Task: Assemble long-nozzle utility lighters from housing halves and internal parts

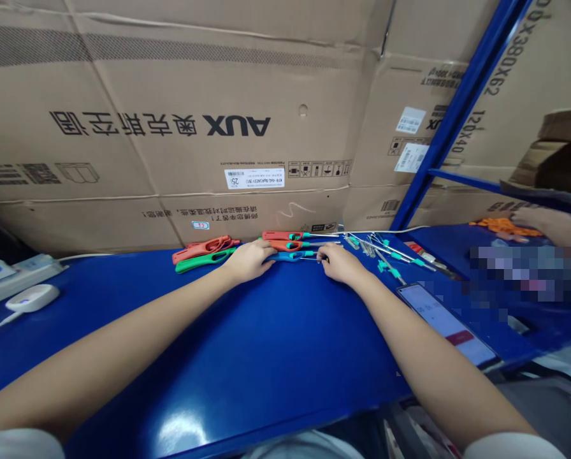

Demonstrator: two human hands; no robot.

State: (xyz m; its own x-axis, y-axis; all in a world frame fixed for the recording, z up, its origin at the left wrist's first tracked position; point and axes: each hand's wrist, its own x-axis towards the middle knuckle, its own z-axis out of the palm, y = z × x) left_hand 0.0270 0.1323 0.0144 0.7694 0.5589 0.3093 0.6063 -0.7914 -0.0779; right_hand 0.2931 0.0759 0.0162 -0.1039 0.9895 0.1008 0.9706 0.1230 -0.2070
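Near the back of the blue table, my left hand point(251, 261) is closed around the handle end of a blue long-necked lighter point(292, 256). My right hand point(341, 262) pinches the metal nozzle of that lighter. Just behind it lie a red lighter point(276, 236) and an orange lighter point(285, 245), their metal nozzles pointing right. To the left of my left hand are red lighter handles point(197, 250) and a green lighter handle point(202, 261) with no nozzles showing. Several loose metal nozzles with teal pieces point(385, 250) are scattered to the right of my right hand.
A phone point(445, 325) lies on the blue table point(266, 357) beside my right forearm. Cardboard point(171, 83) stands behind, with a blue post point(419, 172) at right. A power strip point(22, 277) and white device point(33, 298) sit left. Another person's hand point(529, 218) is near orange pieces point(503, 226).
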